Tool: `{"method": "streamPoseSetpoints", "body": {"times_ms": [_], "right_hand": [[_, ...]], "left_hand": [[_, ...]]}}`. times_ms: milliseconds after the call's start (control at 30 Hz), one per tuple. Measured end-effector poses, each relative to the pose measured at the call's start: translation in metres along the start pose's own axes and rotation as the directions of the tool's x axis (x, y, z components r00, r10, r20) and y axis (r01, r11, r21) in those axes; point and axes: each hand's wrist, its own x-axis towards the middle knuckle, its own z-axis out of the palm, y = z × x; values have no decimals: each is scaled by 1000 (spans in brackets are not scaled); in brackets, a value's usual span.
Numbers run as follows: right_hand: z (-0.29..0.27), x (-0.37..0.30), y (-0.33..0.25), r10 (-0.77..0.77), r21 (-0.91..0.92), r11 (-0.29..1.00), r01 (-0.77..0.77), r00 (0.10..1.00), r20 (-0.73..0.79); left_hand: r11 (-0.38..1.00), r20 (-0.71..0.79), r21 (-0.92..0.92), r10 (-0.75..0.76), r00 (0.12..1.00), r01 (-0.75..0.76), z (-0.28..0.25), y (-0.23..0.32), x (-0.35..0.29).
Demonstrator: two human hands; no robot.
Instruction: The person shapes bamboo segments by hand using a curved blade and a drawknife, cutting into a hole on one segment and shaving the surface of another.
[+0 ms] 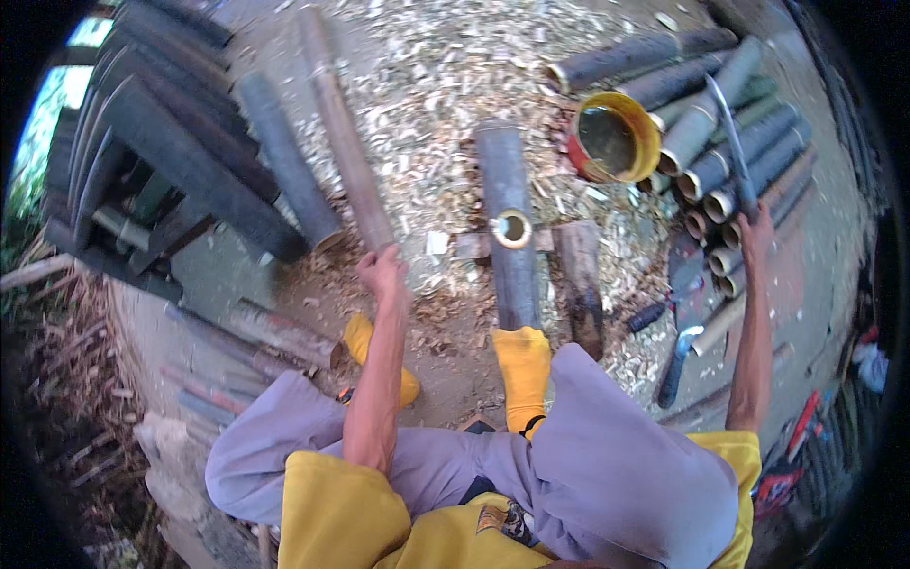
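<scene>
My left hand (382, 270) is closed around the near end of a long brown bamboo pole (343, 133), which reaches away from me over the ground. Far to the right, my right hand (755, 232) grips the dark handle of a long curved knife (732, 128), its blade up over a stack of bamboo. Between my hands lies a thick grey bamboo tube (504, 171). A round pale-rimmed opening (513, 229) shows on its upper side. My foot in a yellow sock (522, 365) presses on the tube's near end.
Beside the tube stands a wooden block (578, 275). A yellow-and-red bucket (614, 137) holds murky liquid. Cut bamboo tubes (706, 180) lie stacked at right, near a dark-handled knife (677, 368). Dark bamboo pieces (180, 152) lean at left. Pale chips (427, 85) cover the ground.
</scene>
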Motion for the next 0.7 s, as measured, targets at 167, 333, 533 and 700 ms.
{"method": "streamPoseSetpoints", "body": {"times_ms": [167, 333, 533, 700], "right_hand": [[-7, -7, -9, -17, -77, 997, 13, 998, -54], [-6, -13, -51, -147, -2, 989, 148, 980, -134], [-49, -74, -50, 106, -6, 993, -118, 911, -398], [-41, -182, -23, 316, -33, 940, -340, 904, -289]], "left_hand": [[808, -143, 563, 299, 943, -171, -5, -25, 3], [896, -83, 426, 176, 981, -125, -30, -31, 82], [937, 425, -89, -272, 863, 339, 45, 70, 30], [711, 696, 386, 194, 691, -588, 29, 55, 25]]}}
